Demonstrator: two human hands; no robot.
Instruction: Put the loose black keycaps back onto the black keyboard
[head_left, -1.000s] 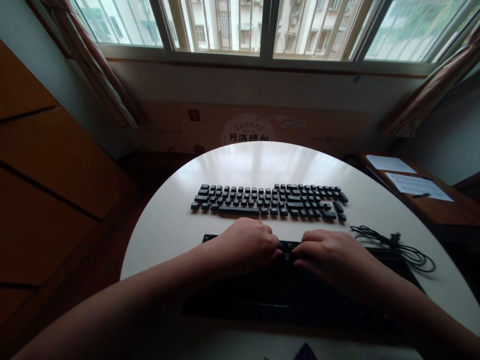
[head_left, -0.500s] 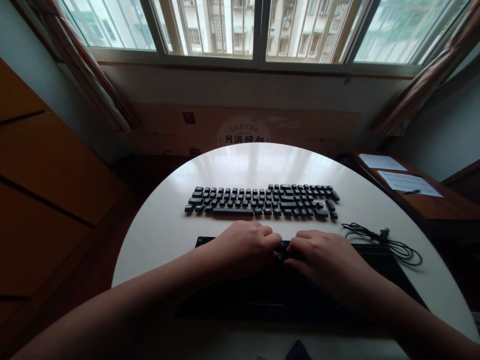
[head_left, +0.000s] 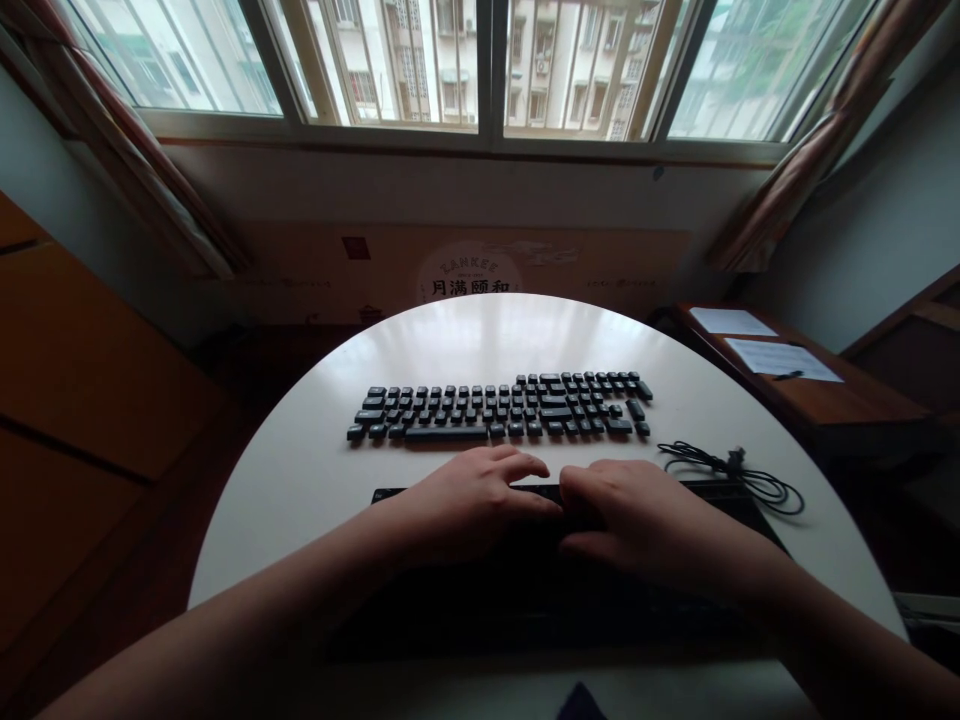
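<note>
A black keyboard base (head_left: 555, 610) lies on the white round table (head_left: 259, 530), its middle covered by my hands and much of it in dark shadow. Over its upper edge is my left hand (head_left: 480, 495), open, with index finger and thumb stretched apart toward the right hand. Close beside it, my right hand (head_left: 622, 500) is closed with curled fingers above the base; what is in it, if anything, is hidden. Beyond the hands, loose black keycaps (head_left: 487, 402) stand in rows in a keyboard layout, with a long space bar (head_left: 446, 434) at the front.
A coiled black cable (head_left: 739, 470) with its plug rests at the right of the base. A dark purple pointed thing (head_left: 580, 702) shows at the near edge. On the right, a brown wooden surface (head_left: 847, 395) holds paper sheets (head_left: 784, 360) and a pen.
My left index finger and thumb have spread apart and hold nothing visible. The right hand stays curled over the base. The whole view has shifted slightly.
</note>
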